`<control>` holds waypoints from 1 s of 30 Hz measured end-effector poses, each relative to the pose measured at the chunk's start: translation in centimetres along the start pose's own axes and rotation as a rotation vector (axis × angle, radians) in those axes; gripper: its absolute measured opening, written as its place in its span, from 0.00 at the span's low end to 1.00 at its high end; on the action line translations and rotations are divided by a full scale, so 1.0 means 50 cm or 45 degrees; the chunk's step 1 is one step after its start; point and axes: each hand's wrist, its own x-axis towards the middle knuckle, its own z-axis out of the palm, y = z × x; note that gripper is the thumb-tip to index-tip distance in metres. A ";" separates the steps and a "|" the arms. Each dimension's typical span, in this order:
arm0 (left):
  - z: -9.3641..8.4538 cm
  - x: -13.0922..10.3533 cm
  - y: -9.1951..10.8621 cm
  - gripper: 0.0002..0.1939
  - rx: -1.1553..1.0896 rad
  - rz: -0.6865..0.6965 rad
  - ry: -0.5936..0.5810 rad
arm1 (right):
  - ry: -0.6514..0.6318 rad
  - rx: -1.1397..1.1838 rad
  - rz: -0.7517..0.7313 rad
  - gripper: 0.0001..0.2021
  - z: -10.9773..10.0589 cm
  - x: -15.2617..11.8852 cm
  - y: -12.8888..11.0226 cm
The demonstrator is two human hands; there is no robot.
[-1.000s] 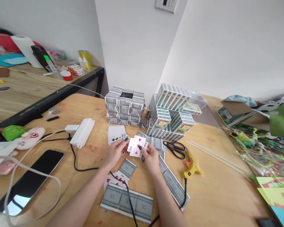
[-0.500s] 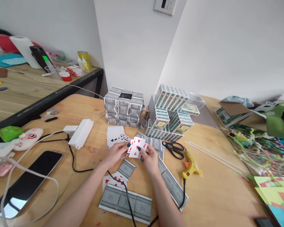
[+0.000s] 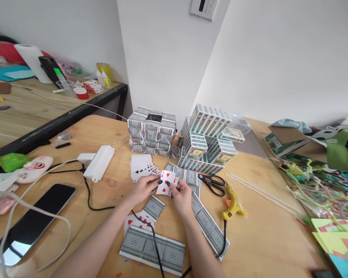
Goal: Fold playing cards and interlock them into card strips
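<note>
Several playing cards (image 3: 164, 187) with red hearts are pinched between my left hand (image 3: 146, 188) and my right hand (image 3: 180, 193), the thumbs on their faces. Both hands are closed on them above the middle of the table. Behind the left hand lies a spread of black-suited cards (image 3: 139, 165). Joined strips of patterned card backs lie around: one strip (image 3: 155, 247) in front, another strip (image 3: 209, 224) to the right of my right hand. A single square of card back (image 3: 154, 207) rests on a heart card (image 3: 137, 221) below the left hand.
A box built of folded cards (image 3: 152, 131) and stacked card packs (image 3: 207, 143) stand behind. Black scissors (image 3: 213, 183), a yellow glue gun (image 3: 233, 204) and white sticks (image 3: 262, 193) lie right. A phone (image 3: 31, 224), a white power strip (image 3: 99, 164) and cables lie left.
The cards between my hands have been brought closer together; the left-hand card now shows less. Both hands have moved only slightly.
</note>
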 end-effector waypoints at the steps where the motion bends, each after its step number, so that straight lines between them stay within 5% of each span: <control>1: 0.001 0.000 0.000 0.15 0.002 -0.010 -0.002 | -0.005 0.016 0.006 0.13 0.000 0.000 0.001; 30: 0.005 0.004 -0.009 0.11 -0.112 -0.187 0.203 | -0.062 -0.038 0.113 0.15 -0.005 0.000 -0.013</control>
